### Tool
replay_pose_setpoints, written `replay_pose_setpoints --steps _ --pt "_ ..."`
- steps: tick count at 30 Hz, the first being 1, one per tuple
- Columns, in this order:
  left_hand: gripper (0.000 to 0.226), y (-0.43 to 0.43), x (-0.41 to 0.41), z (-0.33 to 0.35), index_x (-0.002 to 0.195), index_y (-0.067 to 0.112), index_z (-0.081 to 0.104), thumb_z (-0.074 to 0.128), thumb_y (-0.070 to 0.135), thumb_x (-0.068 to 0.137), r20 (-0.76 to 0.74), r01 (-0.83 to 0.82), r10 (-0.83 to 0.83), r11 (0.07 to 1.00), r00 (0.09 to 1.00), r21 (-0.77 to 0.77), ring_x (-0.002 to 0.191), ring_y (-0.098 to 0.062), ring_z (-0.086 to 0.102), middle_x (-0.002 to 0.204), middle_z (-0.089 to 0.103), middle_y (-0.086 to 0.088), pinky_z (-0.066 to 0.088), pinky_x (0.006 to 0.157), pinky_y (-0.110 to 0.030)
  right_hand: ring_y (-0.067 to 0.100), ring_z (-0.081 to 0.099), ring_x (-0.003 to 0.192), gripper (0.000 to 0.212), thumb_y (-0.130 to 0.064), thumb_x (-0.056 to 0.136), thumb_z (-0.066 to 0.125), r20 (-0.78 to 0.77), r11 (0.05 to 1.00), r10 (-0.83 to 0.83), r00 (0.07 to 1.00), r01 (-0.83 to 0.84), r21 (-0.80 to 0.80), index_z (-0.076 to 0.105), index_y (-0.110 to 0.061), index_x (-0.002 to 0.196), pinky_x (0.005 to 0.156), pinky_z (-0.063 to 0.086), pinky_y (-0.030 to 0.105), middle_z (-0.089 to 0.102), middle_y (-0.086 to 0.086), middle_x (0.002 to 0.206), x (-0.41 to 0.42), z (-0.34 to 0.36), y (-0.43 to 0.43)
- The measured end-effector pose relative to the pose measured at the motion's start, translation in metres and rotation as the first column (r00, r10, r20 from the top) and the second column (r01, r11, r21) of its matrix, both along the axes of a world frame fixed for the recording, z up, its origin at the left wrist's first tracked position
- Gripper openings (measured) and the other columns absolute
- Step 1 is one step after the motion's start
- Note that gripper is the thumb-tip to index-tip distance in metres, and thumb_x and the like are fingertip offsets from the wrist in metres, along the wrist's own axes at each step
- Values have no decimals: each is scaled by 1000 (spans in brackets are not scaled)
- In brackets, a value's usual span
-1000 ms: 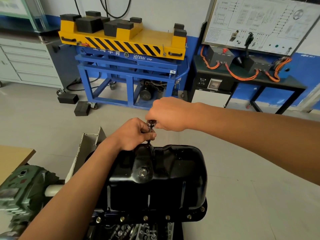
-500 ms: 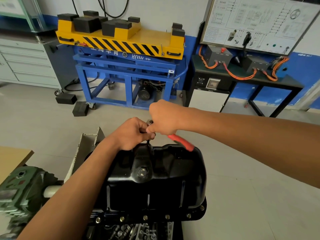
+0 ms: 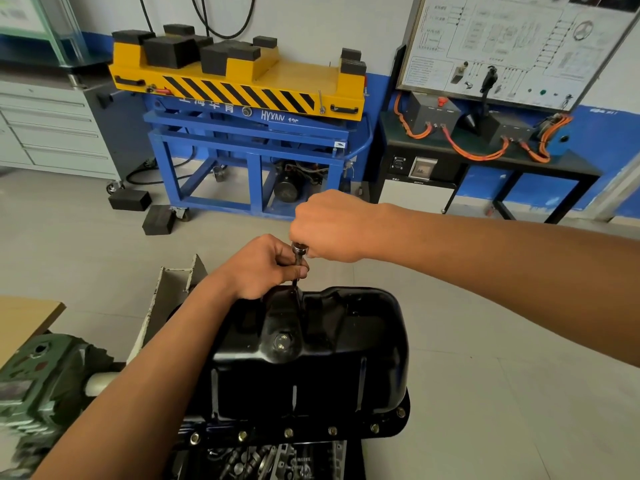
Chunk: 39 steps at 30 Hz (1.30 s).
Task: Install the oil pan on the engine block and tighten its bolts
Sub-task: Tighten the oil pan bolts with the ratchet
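Observation:
A black oil pan (image 3: pixel 311 362) sits upside down on the engine block (image 3: pixel 263 459), with several bolts (image 3: pixel 289 433) along its near flange. At the pan's far edge a ratchet (image 3: pixel 300 250) stands on a thin extension (image 3: pixel 297 282) that runs down behind the rim. My left hand (image 3: pixel 263 268) pinches the extension just below the ratchet head. My right hand (image 3: pixel 332 226) is curled over the ratchet's handle, which is hidden under the fist. The bolt under the socket is out of sight.
A green engine stand gearbox (image 3: pixel 38 386) is at the lower left, next to a wooden table corner (image 3: pixel 24 320). Across the tiled floor stand a blue and yellow lift table (image 3: pixel 249 109), black rubber blocks (image 3: pixel 157 220) and a black bench with orange cables (image 3: pixel 485 147).
My right hand has swung the ratchet handle back, away from me: its red grip showed over the pan half a second ago and is now hidden. My left hand stays on the extension.

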State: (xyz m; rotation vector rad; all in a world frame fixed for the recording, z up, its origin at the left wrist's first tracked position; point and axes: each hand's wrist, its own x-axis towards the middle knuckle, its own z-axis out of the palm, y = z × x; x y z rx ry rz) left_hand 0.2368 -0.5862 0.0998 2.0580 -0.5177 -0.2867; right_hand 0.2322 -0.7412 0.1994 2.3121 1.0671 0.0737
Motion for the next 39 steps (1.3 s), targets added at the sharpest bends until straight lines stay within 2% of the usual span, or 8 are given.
replay_pose_setpoints --steps 4,12,16,20,22,29,33,39 --pt "15 1 -2 1 76 5 76 76 14 89 -20 35 -36 999 999 -16 69 -19 48 77 68 -27 43 72 -33 15 40 54 20 -23 93 65 -111 992 -103 988 110 64 58 -13 77 43 26 28 40 0 66 -9 -1 4" --pt "30 -1 -4 1 63 41 77 80 19 83 31 52 -50 997 998 -64 58 8 45 61 70 12 40 61 -10 16 45 47 42 -29 87 74 -338 870 -312 888 410 275 47 -13 59 43 32 26 47 1 56 -17 -6 7" --pt "17 1 -4 2 82 2 78 78 19 86 -4 30 -30 998 1000 -63 73 -19 46 86 67 -35 43 74 -35 19 48 58 29 -9 90 63 -144 959 -202 969 226 173 47 -14 67 48 35 29 38 1 66 -19 -2 11" --pt "35 2 -2 0 61 -4 66 77 17 88 12 17 -16 999 1000 -32 58 -18 34 54 45 -13 34 59 -24 25 56 83 22 -6 94 46 18 995 86 996 -87 52 64 -15 85 89 46 41 48 1 70 -11 -5 9" --pt "40 2 -2 1 60 -7 63 77 18 87 18 16 -16 1000 1000 -23 56 -18 33 53 41 -10 35 55 -24 23 57 93 25 -8 96 44 37 987 158 987 -159 30 66 -19 95 93 42 37 60 -1 83 -5 -8 2" --pt "33 1 0 -3 64 -1 68 76 19 89 -4 29 -29 998 1000 -51 59 -19 28 56 37 -3 27 57 -27 24 49 65 9 -14 93 58 43 995 -42 998 38 98 60 -15 85 53 35 31 44 1 65 -8 -8 -7" --pt "25 0 -1 -2 75 -1 75 76 20 89 -9 55 -56 997 998 -57 65 -15 37 65 53 -5 35 64 -27 15 30 53 48 -25 87 73 -89 948 -219 972 233 216 33 -21 62 46 23 28 33 -1 65 -18 -9 3" --pt "38 0 -3 1 53 11 61 75 8 88 55 35 -35 999 998 -8 55 -7 26 54 37 7 26 53 -24 20 58 49 34 -27 85 71 -414 751 -396 819 549 368 54 -13 59 44 38 27 59 4 56 -16 -10 16"
